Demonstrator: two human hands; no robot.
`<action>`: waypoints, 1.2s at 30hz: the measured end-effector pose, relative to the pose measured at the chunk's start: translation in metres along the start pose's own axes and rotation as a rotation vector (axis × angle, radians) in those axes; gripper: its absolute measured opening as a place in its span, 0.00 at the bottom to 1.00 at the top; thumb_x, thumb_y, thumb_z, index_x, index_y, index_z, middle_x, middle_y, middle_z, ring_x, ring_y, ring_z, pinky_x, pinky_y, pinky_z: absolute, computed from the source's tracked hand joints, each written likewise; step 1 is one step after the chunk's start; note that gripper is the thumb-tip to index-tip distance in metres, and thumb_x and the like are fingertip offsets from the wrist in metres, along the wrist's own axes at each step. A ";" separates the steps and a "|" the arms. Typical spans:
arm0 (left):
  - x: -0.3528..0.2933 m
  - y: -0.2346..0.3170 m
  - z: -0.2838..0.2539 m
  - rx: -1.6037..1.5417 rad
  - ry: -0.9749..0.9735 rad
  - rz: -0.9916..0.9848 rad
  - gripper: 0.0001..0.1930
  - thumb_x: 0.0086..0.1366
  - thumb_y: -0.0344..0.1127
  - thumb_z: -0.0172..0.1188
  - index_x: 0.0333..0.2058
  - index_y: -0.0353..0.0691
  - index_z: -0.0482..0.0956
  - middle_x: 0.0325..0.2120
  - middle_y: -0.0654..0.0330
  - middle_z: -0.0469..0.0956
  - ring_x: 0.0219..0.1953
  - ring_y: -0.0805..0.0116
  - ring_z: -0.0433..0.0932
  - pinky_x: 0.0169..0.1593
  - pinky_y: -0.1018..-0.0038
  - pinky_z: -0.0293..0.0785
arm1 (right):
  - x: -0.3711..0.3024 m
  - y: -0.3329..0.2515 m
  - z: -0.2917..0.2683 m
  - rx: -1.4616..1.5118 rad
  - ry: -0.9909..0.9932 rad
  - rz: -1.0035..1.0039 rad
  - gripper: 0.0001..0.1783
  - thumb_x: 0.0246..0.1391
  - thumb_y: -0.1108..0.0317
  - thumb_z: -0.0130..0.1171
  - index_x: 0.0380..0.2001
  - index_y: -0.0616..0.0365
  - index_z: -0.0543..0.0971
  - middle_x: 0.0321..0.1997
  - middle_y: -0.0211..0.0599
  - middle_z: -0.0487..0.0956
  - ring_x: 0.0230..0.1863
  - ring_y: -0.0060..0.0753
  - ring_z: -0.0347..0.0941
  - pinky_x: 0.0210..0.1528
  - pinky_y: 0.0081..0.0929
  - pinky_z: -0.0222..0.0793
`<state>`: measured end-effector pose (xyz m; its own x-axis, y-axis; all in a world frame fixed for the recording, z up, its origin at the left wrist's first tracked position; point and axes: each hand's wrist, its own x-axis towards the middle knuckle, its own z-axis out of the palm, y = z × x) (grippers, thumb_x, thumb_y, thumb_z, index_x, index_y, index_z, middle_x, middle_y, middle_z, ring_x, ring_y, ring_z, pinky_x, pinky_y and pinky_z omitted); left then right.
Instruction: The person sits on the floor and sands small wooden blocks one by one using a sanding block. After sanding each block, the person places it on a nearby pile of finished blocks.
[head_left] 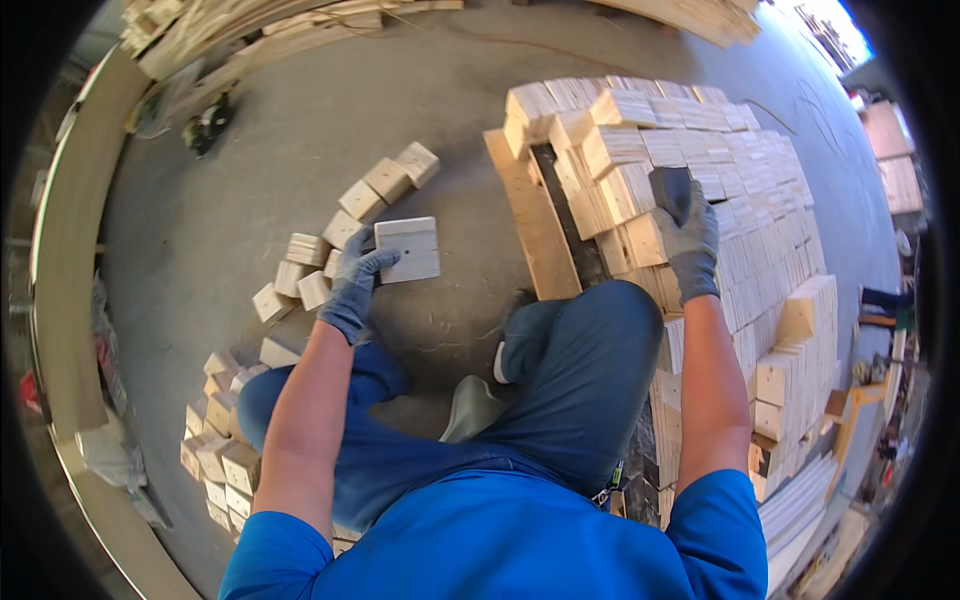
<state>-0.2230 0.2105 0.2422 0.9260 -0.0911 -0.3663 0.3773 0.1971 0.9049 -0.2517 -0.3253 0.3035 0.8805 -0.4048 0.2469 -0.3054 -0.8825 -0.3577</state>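
Observation:
My left hand (356, 280), in a grey glove, grips a pale wooden block (410, 250) by its left edge. A small dark spot shows on the block's face, and the hand is held above the concrete floor. My right hand (692, 243), also gloved in grey, is closed on a dark grey pad (672, 188), perhaps a sanding pad. That hand is over the large stack of wooden blocks (700, 150) on the right. Whether the pad touches the stack, I cannot tell.
A loose row of wooden blocks (388, 180) lies on the floor ahead of my left hand. More blocks (215, 450) are piled beside my left leg. A plank (530, 215) edges the big stack. Lumber (270, 45) lies at the far left, near a dark tool (208, 125).

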 end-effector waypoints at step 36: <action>-0.120 -0.042 0.026 -1.091 -0.098 0.033 0.28 0.78 0.54 0.55 0.66 0.40 0.73 0.59 0.51 0.80 0.59 0.53 0.81 0.67 0.54 0.76 | -0.238 -0.294 0.011 0.542 -0.226 -0.584 0.43 0.65 0.52 0.66 0.73 0.66 0.64 0.73 0.74 0.64 0.63 0.78 0.71 0.63 0.56 0.72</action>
<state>-0.3506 0.1880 0.2537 0.9492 -0.1378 -0.2828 0.2034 0.9547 0.2174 -0.3674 0.0330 0.3398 0.9127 0.1918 0.3609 0.3897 -0.6746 -0.6270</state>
